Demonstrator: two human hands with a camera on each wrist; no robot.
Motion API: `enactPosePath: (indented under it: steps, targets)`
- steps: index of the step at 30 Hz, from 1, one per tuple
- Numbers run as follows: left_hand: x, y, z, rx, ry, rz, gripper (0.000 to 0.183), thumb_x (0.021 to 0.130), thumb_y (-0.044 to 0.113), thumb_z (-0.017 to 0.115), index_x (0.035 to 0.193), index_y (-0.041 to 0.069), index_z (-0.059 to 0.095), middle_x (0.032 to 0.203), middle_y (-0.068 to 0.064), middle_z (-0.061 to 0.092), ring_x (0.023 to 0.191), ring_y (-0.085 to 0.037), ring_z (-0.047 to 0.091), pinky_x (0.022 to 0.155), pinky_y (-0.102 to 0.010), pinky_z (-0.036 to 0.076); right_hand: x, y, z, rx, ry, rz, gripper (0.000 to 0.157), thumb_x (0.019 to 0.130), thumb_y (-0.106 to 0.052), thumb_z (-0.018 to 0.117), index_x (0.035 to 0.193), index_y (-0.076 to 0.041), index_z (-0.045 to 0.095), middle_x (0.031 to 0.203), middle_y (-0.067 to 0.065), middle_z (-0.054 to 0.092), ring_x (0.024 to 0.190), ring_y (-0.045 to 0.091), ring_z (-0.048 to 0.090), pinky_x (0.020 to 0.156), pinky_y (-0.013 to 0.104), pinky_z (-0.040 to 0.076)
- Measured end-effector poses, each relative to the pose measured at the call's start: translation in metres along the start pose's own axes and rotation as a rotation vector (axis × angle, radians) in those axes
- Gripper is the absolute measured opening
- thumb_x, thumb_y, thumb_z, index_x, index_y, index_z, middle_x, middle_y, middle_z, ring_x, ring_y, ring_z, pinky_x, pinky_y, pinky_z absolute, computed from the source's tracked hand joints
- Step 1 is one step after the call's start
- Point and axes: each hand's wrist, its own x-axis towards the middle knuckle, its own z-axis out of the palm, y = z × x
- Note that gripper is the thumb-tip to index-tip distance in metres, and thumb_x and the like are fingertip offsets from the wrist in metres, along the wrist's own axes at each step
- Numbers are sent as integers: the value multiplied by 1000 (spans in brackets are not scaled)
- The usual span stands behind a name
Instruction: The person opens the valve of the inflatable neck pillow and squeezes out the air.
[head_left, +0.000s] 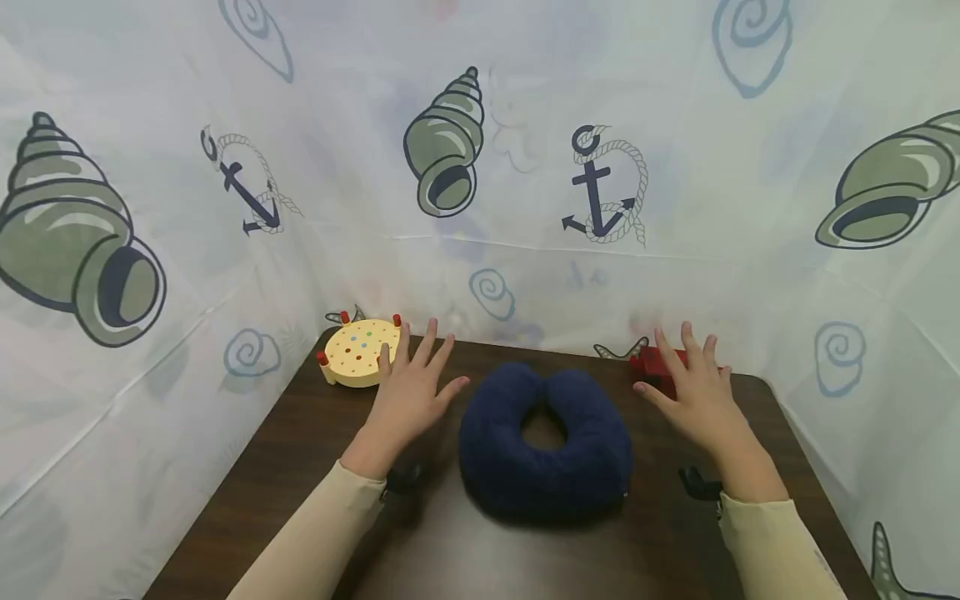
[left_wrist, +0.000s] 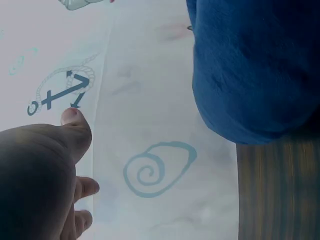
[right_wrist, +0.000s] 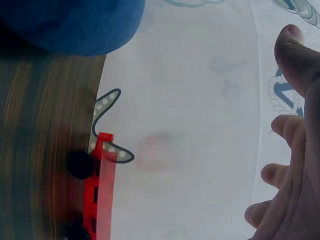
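Note:
A dark blue U-shaped neck pillow (head_left: 547, 475) lies on the table between both hands, its gap facing the far wall. To its left, my left hand (head_left: 408, 396) is held above the table with fingers spread and nothing in it. On the other side my right hand (head_left: 701, 400) is raised the same way, fingers apart, holding nothing. In the wrist views the left hand (left_wrist: 40, 175) and right hand (right_wrist: 300, 165) both stand apart from the blue pillow (left_wrist: 255, 65).
Back left on the table (head_left: 247, 500) stands a round yellow dotted toy (head_left: 356, 354) with red pegs. A red wheeled toy (right_wrist: 102, 195) sits at the back right, partly behind the right hand. Cloth walls (head_left: 525, 275) printed with shells and anchors enclose the table's back and sides.

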Motion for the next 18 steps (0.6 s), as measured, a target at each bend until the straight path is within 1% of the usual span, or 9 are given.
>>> enactPosePath:
  steps: [2,4,6,8,10,13,14,16,18]
  targets:
    - [1,-1,1,-11,-5,15,83,106,74,48,174,32,26,186,2,1,171,-40,-11,130,-77,7,0,-2,-1,7,25,-21,100,105,-62,64,177,-31,2,182,28,-7,160,67,-14,113,94,4]
    - [2,-2,3,-24,-20,48,82,106,73,48,175,33,25,186,4,1,171,-40,-10,131,-76,7,-2,-4,-1,22,46,-38,100,105,-58,66,177,-30,4,181,30,-4,159,68,-13,114,93,5]
    - [0,-1,6,-56,-42,94,81,107,71,51,174,32,27,186,5,3,171,-40,-8,132,-75,7,-6,-6,1,54,61,-46,98,105,-55,68,177,-28,7,181,30,-3,159,67,-13,115,93,5]
    - [-2,0,9,-104,-83,151,80,107,68,53,174,31,29,185,5,5,171,-40,-7,133,-73,7,-11,-8,3,101,65,-52,95,106,-52,68,177,-27,9,182,27,-3,161,64,-14,116,91,6]
    - [-6,1,13,-157,-145,212,80,107,66,56,173,31,30,185,4,6,171,-40,-7,133,-73,8,-16,-10,6,155,49,-45,93,107,-50,67,177,-26,9,183,24,-4,163,60,-16,117,90,8]
    - [-12,5,18,-267,-255,300,82,105,64,62,173,32,31,186,0,6,171,-38,-7,133,-72,11,-25,-11,12,216,18,-23,92,109,-47,66,177,-26,8,183,22,-2,166,54,-16,116,90,13]
    - [-14,6,21,-303,-290,320,83,103,63,65,173,33,31,186,0,6,171,-37,-7,133,-71,13,-27,-11,14,230,11,-15,91,109,-47,65,177,-27,8,184,22,0,167,52,-14,116,90,15]
    - [-17,9,25,-363,-353,363,87,100,63,70,173,35,31,186,-1,5,171,-37,-8,134,-70,12,-31,-11,20,258,-6,2,91,109,-47,64,177,-31,6,184,21,3,168,50,-11,117,89,16]
    - [-22,13,31,-403,-420,399,92,96,63,75,172,37,31,186,-1,3,171,-36,-9,134,-70,10,-36,-10,28,285,-16,8,91,110,-48,64,177,-33,4,183,23,8,169,51,-2,118,88,19]
